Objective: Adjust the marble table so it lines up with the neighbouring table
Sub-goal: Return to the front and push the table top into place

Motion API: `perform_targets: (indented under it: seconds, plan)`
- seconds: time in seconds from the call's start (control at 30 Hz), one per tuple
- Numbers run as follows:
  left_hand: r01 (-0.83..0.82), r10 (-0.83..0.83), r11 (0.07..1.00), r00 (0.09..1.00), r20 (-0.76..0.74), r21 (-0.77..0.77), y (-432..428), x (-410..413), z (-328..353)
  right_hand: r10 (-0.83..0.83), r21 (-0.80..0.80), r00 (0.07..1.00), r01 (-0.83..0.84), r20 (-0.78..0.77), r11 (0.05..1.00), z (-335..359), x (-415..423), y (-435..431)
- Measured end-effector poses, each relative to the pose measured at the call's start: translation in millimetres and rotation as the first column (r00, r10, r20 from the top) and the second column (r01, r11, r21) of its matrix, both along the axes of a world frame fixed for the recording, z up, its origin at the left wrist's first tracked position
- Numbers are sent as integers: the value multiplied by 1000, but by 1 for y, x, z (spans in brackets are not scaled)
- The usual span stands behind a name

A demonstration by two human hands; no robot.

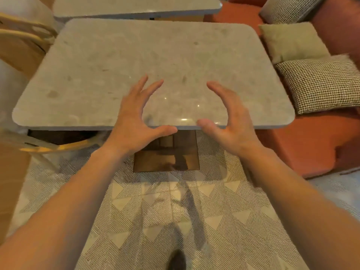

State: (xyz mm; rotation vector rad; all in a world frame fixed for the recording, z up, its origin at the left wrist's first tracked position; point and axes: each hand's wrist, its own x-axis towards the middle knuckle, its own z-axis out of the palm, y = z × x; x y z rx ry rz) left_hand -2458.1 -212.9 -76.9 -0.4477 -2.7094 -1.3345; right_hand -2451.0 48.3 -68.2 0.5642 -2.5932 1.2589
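A pale marble table point(136, 61) with rounded corners fills the middle of the view. The neighbouring table point(136, 6) of the same marble stands just beyond its far edge, with a narrow gap between them. My left hand point(134, 115) and my right hand point(228, 117) hover over the near edge of the marble table, fingers spread and curved toward each other. Both thumbs sit at the near rim. Neither hand grips anything. The table's brown square base point(167, 160) shows below the near edge.
An orange bench sofa point(315, 145) runs along the right side, carrying a plain cushion point(292, 41) and a checked cushion point(323, 84). Wooden chairs point(23, 41) stand at the left. The floor point(175, 211) has patterned tiles.
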Motion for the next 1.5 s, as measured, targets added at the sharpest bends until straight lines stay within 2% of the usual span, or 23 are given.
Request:
perform_targets:
  seconds: [0.07, 0.13, 0.2, 0.3, 0.53, 0.63, 0.87, 1.17, 1.5]
  plan:
    - [-60, 75, 964, 996, 48, -260, -10, -35, -27, -40, 158, 998, 33, 42, 987, -26, -36, 3]
    - [-36, 92, 876, 991, 95, -481, -22, -67, -52, -47, 366, 996, 19, 69, 930, -48, -70, 4]
    - [46, 71, 785, 984, 163, -618, -34, -89, -72, -22, 540, 994, -39, 107, 841, -64, -97, 4]
    - [102, 25, 678, 987, 161, -728, -45, -105, -89, -21, 660, 983, -107, 183, 744, -81, -121, 3]
    - [30, -11, 643, 999, 30, -765, -46, -107, -98, -9, 799, 990, -108, 140, 592, -106, -115, -4]
    - [29, -12, 634, 1000, 27, -773, -45, -107, -97, -28, 810, 996, -49, 80, 585, -109, -115, -6]
    - [31, -34, 650, 999, 12, -759, -42, -115, -98, 25, 822, 995, -94, 97, 562, -113, -128, 4]
    - [-24, 68, 676, 997, 30, -737, 5, -151, -100, 46, 849, 996, -87, 73, 521, -105, -183, 45]
    - [-56, 131, 656, 991, 41, -752, 39, -183, -97, 104, 858, 993, -104, 60, 503, -104, -235, 74]
